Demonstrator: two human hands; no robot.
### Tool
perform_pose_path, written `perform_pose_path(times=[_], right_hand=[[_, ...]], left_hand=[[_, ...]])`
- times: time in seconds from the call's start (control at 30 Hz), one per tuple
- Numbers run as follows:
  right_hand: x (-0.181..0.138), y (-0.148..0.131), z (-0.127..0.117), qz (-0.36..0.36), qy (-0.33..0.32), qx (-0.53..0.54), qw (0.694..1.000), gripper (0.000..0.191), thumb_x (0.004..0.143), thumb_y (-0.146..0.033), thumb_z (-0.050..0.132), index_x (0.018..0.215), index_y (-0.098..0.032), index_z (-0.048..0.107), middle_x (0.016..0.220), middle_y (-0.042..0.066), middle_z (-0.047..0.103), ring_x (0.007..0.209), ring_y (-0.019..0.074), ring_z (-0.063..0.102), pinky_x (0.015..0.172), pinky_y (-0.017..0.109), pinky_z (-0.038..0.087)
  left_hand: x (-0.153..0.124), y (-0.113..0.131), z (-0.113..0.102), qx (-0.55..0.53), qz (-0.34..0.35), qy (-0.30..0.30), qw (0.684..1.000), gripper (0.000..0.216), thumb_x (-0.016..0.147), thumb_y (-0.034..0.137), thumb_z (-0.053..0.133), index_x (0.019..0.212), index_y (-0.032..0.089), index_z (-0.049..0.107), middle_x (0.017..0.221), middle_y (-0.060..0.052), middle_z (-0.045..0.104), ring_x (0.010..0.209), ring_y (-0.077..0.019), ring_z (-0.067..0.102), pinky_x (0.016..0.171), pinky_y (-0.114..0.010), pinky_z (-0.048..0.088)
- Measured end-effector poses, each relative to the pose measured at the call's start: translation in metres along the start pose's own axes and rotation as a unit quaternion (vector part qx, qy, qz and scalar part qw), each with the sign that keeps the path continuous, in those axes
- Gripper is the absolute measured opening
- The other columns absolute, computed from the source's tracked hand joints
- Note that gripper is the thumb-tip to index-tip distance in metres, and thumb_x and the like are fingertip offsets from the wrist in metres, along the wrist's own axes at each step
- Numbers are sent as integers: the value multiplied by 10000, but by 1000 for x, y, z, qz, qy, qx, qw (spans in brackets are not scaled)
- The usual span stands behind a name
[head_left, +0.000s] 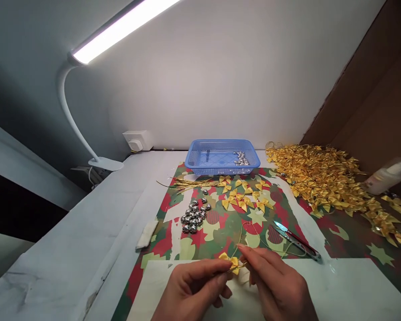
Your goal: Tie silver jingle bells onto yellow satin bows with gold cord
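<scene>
Between thumb and forefinger, my left hand (200, 287) pinches a small yellow ribbon bow (233, 261) over the front of the table. Close beside it, my right hand (274, 278) has its fingertips closed on a thin gold cord (243, 265) at the bow. A loop of fine thread (243, 229) rises from the fingers and trails right toward the scissors. Beyond the hands lie a cluster of silver jingle bells (193, 217), several loose yellow bows (245, 203) and a bundle of gold cords (194, 183). The fingers partly cover the held bow.
A blue basket (200, 169) with some silver bells stands against the wall. Thread scissors (297, 240) lie right of the hands. A large heap of yellow bows (327, 174) and a white bottle (386, 178) are at right. A folded white cloth (147, 234) and clip-on lamp (105, 164) are left.
</scene>
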State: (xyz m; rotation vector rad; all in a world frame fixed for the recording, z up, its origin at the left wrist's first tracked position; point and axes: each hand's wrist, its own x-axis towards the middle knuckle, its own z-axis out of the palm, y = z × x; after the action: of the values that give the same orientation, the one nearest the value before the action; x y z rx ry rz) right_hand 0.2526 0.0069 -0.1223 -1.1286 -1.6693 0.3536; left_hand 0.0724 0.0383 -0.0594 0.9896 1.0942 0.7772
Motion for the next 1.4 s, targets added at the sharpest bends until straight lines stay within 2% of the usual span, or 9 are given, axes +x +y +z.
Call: perform_pose_path(times=[0.1, 0.23, 0.3, 0.4, 0.53, 0.67, 0.93, 1.1, 1.4], right_hand=[[8, 0, -9, -54, -4, -86, 995, 477, 930, 23, 374, 1312, -188, 567, 1050, 84, 695, 945, 156, 677, 738, 222, 553], [26, -6, -20, -161, -22, -178, 971, 344, 969, -30, 381, 1223, -128, 590, 974, 110, 728, 844, 170, 713, 707, 250, 569], [32, -9, -23, -184, -13, -196, 963, 304, 998, -50, 376, 1206, -103, 591, 927, 111, 731, 795, 172, 713, 671, 253, 567], [36, -13, -26, -184, -5, -187, 965, 264, 1023, -82, 392, 1199, -87, 589, 872, 101, 720, 704, 169, 680, 601, 263, 553], [34, -12, -28, -192, -53, -128, 972, 275, 1029, -135, 440, 1282, -85, 535, 918, 115, 717, 709, 181, 655, 596, 290, 551], [32, -11, -28, -202, -76, -93, 972, 298, 1043, -153, 421, 1308, -72, 531, 951, 121, 720, 770, 186, 668, 653, 300, 566], [32, -16, -29, -230, -85, -147, 958, 220, 1011, -110, 464, 1155, -36, 614, 882, 125, 739, 703, 192, 692, 586, 293, 570], [33, -18, -30, -248, -61, -192, 947, 249, 1020, -102, 428, 1087, -46, 660, 828, 112, 748, 678, 180, 705, 577, 278, 578], [30, -21, -28, -257, -75, -191, 944, 252, 1001, -76, 459, 1033, -17, 702, 818, 112, 748, 639, 183, 690, 520, 297, 552]], left_hand=[[2, -1, 5, -53, -40, 8, 998, 308, 635, 354, 905, 915, 241, 842, 655, -11, 758, 592, -152, 637, 549, -227, 471], [4, 0, 9, -70, -63, -17, 995, 278, 611, 390, 916, 781, 183, 842, 686, -39, 779, 609, -142, 655, 577, -214, 493], [4, 2, 10, -71, -77, -12, 994, 298, 608, 413, 913, 757, 167, 835, 688, -40, 775, 616, -147, 670, 580, -216, 506], [3, 6, 13, -59, -104, -37, 992, 292, 658, 401, 888, 756, 135, 816, 667, -26, 750, 590, -124, 665, 566, -202, 504], [0, 8, 15, -37, -137, -84, 986, 323, 705, 399, 853, 860, 152, 713, 622, 6, 729, 535, -117, 667, 522, -198, 480], [-1, 5, 13, -11, -148, -115, 982, 303, 719, 383, 829, 750, 168, 619, 617, 6, 717, 519, -113, 666, 487, -185, 454], [1, 2, 12, 6, -149, -124, 981, 263, 730, 377, 818, 785, 140, 717, 641, -2, 726, 531, -112, 670, 495, -185, 458], [3, 1, 13, -11, -144, -129, 981, 271, 732, 384, 824, 801, 133, 746, 644, 8, 706, 519, -104, 662, 517, -188, 485], [0, 3, 16, 9, -128, -147, 981, 264, 761, 381, 786, 798, 121, 755, 645, 3, 661, 537, -118, 648, 531, -207, 485]])
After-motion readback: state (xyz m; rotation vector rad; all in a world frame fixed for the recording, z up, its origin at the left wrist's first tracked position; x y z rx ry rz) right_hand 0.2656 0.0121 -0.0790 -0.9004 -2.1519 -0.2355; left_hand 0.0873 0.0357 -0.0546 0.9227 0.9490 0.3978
